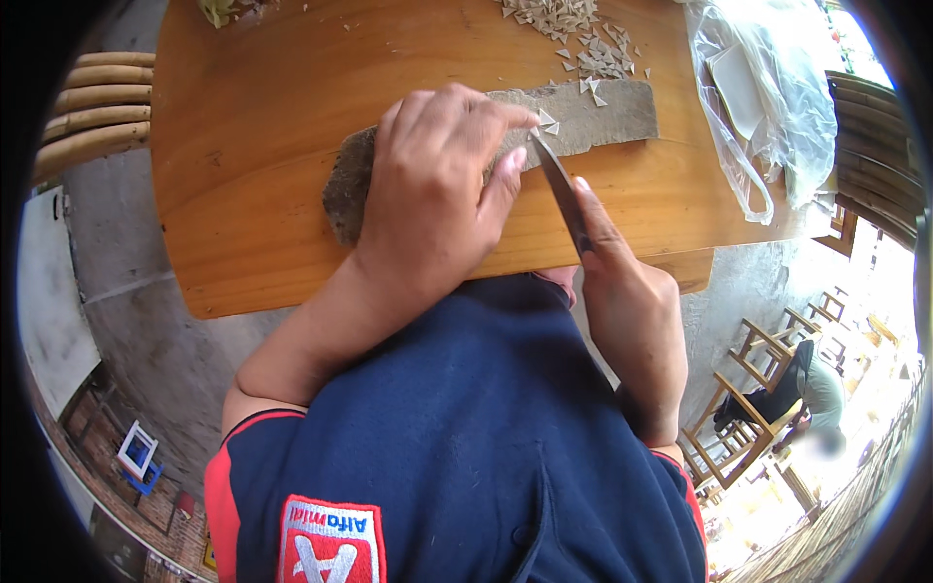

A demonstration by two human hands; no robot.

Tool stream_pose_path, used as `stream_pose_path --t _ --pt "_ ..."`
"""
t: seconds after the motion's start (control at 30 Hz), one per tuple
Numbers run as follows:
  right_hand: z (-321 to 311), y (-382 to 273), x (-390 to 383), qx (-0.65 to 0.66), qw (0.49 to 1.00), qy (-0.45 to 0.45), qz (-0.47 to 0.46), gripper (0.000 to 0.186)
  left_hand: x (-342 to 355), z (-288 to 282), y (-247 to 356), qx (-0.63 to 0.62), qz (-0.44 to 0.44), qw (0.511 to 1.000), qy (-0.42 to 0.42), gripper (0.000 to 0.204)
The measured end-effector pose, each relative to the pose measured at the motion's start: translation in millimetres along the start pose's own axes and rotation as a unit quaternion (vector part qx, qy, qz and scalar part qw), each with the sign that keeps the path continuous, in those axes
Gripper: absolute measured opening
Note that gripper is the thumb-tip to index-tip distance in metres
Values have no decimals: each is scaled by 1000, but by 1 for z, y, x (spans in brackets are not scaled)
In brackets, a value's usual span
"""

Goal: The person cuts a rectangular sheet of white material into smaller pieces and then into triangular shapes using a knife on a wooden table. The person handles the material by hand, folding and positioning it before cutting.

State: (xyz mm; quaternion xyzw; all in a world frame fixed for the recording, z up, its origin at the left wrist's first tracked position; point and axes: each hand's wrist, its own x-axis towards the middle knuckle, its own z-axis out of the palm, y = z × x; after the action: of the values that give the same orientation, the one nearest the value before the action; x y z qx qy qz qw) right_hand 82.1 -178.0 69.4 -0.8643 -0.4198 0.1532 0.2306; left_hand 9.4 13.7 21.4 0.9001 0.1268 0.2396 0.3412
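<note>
A long, rough grey-brown board [612,119] lies along the near side of the wooden table. My left hand [437,175] rests over it with fingers bent, the index fingertip and thumb close to the knife's tip; anything under the fingers is hidden. My right hand [632,311] grips a knife [559,180], thumb along the blade, which points up and away with its tip on the board. Small white triangular pieces [546,120] lie beside the tip, and a loose pile of similar cream bits [544,17] sits beyond the board at the table's back.
The wooden table [243,175] bears a clear plastic bag with white flat items [739,92] at right and yellowish scraps [219,12] at back left. Bamboo railings [97,107] flank it. Wooden chairs [734,447] and a bent-over person [807,389] are at lower right.
</note>
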Motion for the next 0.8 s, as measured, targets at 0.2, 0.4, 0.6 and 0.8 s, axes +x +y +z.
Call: stream_pose_path --t 0.2,0.4,0.6,0.8 --pt "0 1 6 -17 1000 -25 8 72 28 -4 -5 39 45 996 -62 20" --pt "-9 1 5 6 997 -29 72 61 40 4 -10 47 61 994 -74 11" --pt "-12 21 3 9 996 23 90 63 40 5 -11 28 34 997 -70 8" --pt "-10 18 5 67 994 45 68 62 35 1 -10 11 26 998 -58 10"
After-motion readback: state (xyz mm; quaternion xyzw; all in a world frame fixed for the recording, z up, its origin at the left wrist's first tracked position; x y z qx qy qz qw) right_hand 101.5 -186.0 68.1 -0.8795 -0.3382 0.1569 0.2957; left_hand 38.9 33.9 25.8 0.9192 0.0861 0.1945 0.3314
